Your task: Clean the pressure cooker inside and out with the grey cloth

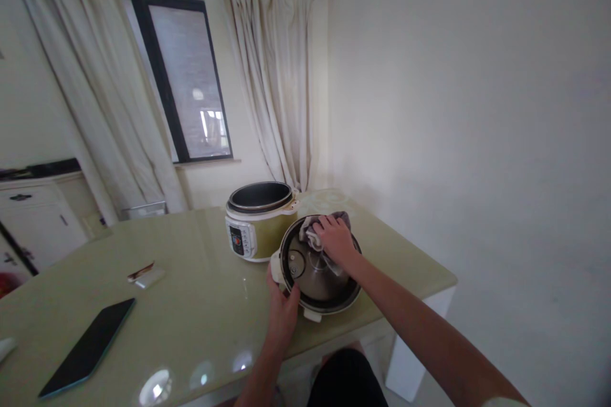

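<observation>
A round pressure cooker lid (pixel 329 289) is tilted up with its metal inner side facing me, over the table's near right part. My left hand (pixel 282 305) grips its lower left rim, thumb on the inner edge. My right hand (pixel 337 241) presses a crumpled grey-and-white cloth (pixel 312 234) against the upper part of the lid's inside, fingers closed over it. Just behind the lid stands the electric pressure cooker (pixel 265 229), uncovered, with a dark inner pot and a control panel at its front left. The lid hides part of its right side.
A dark flat tablet-like object (pixel 90 346) lies on the glossy pale-green table (pixel 200 305) at the left. Beyond it are a small clear packet and a brown strip (pixel 146 275). A wall (pixel 477 140) borders the table's right side; curtains (pixel 272 63) hang behind.
</observation>
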`<state>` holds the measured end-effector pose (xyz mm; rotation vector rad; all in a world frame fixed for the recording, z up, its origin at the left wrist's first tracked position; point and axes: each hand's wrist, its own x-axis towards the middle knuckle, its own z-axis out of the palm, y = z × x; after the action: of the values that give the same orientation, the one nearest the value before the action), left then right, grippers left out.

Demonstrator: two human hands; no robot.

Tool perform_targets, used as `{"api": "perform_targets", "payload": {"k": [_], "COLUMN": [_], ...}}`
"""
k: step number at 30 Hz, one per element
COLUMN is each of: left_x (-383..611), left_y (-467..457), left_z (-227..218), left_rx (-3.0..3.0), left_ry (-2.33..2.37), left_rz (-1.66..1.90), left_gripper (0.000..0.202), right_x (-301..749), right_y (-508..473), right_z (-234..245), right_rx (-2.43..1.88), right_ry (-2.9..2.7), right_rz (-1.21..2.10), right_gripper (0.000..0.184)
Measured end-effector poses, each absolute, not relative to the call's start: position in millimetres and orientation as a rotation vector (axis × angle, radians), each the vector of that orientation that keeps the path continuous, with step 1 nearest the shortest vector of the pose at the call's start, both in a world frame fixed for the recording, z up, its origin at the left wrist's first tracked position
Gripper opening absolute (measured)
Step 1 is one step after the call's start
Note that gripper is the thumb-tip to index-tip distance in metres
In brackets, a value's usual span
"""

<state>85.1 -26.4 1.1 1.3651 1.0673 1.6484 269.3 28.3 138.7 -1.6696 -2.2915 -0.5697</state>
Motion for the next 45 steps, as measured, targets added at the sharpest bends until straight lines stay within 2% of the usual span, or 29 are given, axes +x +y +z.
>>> {"api": "perform_targets", "payload": {"k": [6,9,13,17,20,23,28,29,36,41,45], "left_x": [87,88,87,86,85,86,87,87,88,88,86], "left_y": [-26,-25,-23,-20,-20,-22,-22,-22,-21,-21,-20], "left_z": [3,3,0,-4,-4,-1,-1,-2,-3,-5,-7], "left_rx": [1.315,1.323,1.329,1.322,1.315,1.319,1.273,1.267,1.282,1.286,1.276], "left_ry": [1.055,1.063,1.099,1.102,1.082,1.076,1.094,1.103,1.041,1.056,1.091], "left_rz": [1.679,1.684,1.701,1.703,1.699,1.709,1.708,1.712,1.696,1.703,1.683], "left_gripper": [0.086,0.086,0.086,0.084,0.085,0.085,0.086,0.086,0.087,0.087,0.087], "right_x": [306,306,288,274,268,266,275,280,289,247,226], "right_y": [-7,-27,-40,-33,-29,-31,-32,-30,11,34,24], "right_z": [131,118,98,83,76,75,89,93,121,129,123], "right_rx": [-1.916,-1.81,-1.479,-1.379,-1.333,-1.305,-1.372,-1.423,-1.875,-1.721,-1.434], "right_ry": [-2.287,-2.494,-2.644,-2.468,-2.318,-2.292,-2.554,-2.58,-2.265,-2.168,-2.371], "right_rz": [-0.326,-0.131,-0.076,0.084,0.173,0.147,-0.019,-0.09,-0.498,-0.414,-0.24], "right_gripper": [0.027,0.022,0.029,0.033,0.048,0.06,0.03,0.028,0.05,0.059,0.04]}}
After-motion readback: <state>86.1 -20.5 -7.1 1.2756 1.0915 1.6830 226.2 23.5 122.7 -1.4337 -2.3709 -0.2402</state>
